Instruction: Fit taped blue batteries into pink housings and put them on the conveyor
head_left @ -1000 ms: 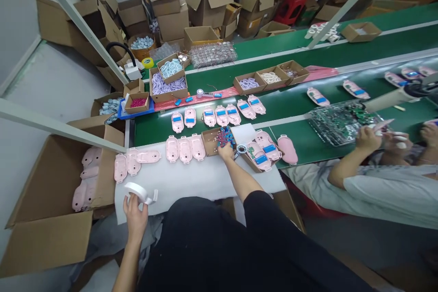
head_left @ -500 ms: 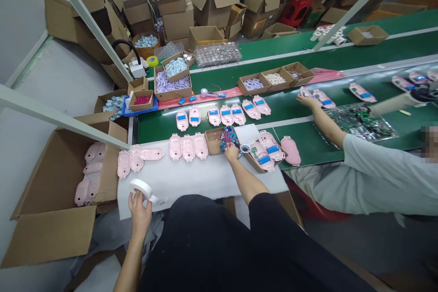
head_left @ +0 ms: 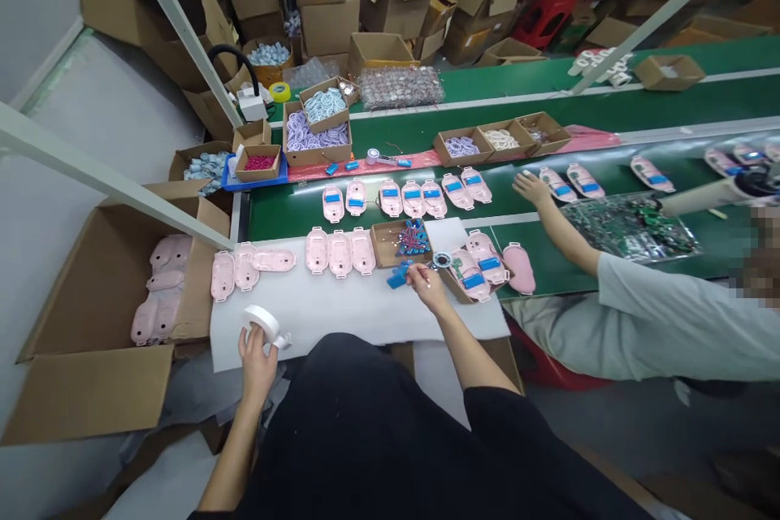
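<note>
White tape roll (head_left: 264, 318) and blue battery (head_left: 398, 275)
Left hand (head_left: 258, 359) half-curled, gripping the roll; right hand (head_left: 427, 288) closed, pinching the battery; any lettering too small to read.

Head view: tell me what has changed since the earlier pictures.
The right hand has drawn back from the small cardboard box toward the camera, now holding at least one blue part. A co-worker's hand has come away from a pink shell. The left hand still holds the white tape roll; three shells beside that box stayed put.
</note>
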### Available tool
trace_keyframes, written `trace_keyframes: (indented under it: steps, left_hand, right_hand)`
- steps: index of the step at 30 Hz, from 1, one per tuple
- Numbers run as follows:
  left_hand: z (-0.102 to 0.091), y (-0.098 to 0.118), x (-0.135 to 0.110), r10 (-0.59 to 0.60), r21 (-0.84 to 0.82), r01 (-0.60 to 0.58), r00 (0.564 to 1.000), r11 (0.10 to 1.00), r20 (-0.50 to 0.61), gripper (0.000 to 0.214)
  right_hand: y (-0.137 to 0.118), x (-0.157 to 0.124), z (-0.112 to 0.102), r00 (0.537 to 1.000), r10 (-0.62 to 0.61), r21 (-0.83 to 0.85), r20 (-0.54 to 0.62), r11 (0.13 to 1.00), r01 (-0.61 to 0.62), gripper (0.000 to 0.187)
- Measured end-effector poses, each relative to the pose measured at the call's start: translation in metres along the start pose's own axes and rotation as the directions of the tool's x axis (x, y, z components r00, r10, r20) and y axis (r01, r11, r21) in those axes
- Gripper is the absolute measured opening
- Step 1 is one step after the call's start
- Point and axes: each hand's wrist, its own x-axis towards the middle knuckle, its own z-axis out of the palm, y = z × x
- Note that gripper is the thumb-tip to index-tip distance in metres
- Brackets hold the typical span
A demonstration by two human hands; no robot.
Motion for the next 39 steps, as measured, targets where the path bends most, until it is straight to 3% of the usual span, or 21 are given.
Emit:
trace_keyframes:
  steps: [4,7,13,19,24,27,29,31,34,39]
  left_hand:
    - [-0.001,0.001,-0.005,-0.035,-0.012,0.035,0.999,0.999,0.025,0.041]
    - [-0.001,0.001,-0.006,-0.041,-0.029,0.042,0.998,0.999,0.045,0.044]
    - [-0.001,-0.001,-0.004,-0.018,-0.01,0.019,0.998,1.0,0.057,0.04]
    - [0.0,0.003,-0.005,-0.003,-0.002,0.003,0.998,1.0,0.055,0.036]
    - [-0.003,0.005,-0.007,-0.017,0.019,0.016,0.999,1.0,0.05,0.038]
    - [-0.005,0.004,-0.005,0.014,0.01,-0.014,0.999,1.0,0.046,0.037]
    - [-0.006,0.006,-0.004,0.029,0.002,-0.029,0.999,1.0,0.042,0.037]
    - [-0.006,0.009,-0.004,0.036,-0.002,-0.036,0.998,0.999,0.043,0.036]
    - [-0.006,0.017,-0.004,0.063,-0.005,-0.063,0.996,0.998,0.058,0.034]
    - [-0.011,0.034,0.003,0.149,0.01,-0.15,0.985,0.989,0.089,0.03]
  right_hand:
    - [0.02,-0.012,0.027,0.979,0.126,0.16,0.16,0.975,-0.152,0.045]
    - [0.039,-0.005,0.048,0.958,0.226,0.14,0.178,0.958,-0.252,0.044]
    - [0.073,0.016,0.063,0.955,0.294,0.072,-0.044,0.954,-0.291,0.04]
    - [0.083,0.004,0.082,0.893,0.33,-0.005,-0.307,0.938,-0.348,0.052]
    - [0.076,-0.006,0.105,0.942,0.226,-0.303,-0.249,0.905,-0.298,0.039]
    - [0.076,-0.009,0.108,0.926,0.249,-0.458,-0.284,0.813,-0.359,0.051]
    - [0.079,-0.012,0.106,0.875,0.344,-0.413,-0.342,0.781,-0.469,0.068]
    - [0.084,-0.016,0.105,0.82,0.469,-0.31,-0.327,0.767,-0.562,0.073]
    - [0.089,-0.023,0.107,0.783,0.572,-0.2,-0.245,0.76,-0.618,0.054]
    - [0.085,-0.042,0.111,0.787,0.563,-0.008,-0.252,0.812,-0.583,0.031]
